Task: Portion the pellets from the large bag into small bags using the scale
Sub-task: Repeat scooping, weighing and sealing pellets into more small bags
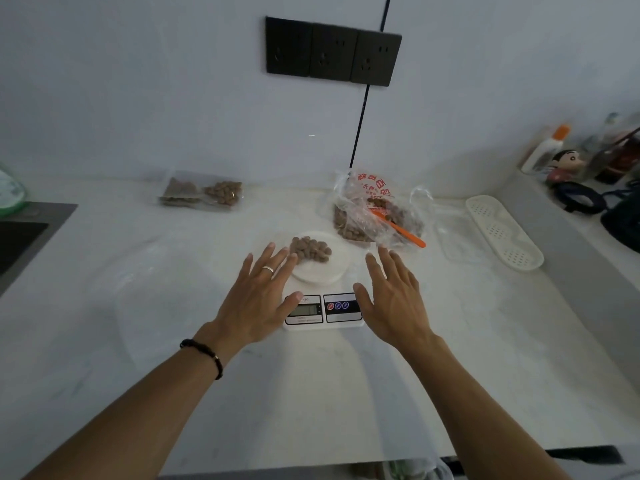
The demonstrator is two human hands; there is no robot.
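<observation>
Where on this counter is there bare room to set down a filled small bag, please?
The counter is bare between the scale and the near edge. Another gap lies between the filled small bags and the large bag. It is crowded right of the scale: large bag, orange scoop, white tray.

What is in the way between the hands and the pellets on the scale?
Nothing visible. The left hand and right hand hover open on either side of the scale, and the pellets lie uncovered on its plate just beyond the fingertips.

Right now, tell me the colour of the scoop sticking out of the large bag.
Orange; the scoop shows best in the head view.
</observation>
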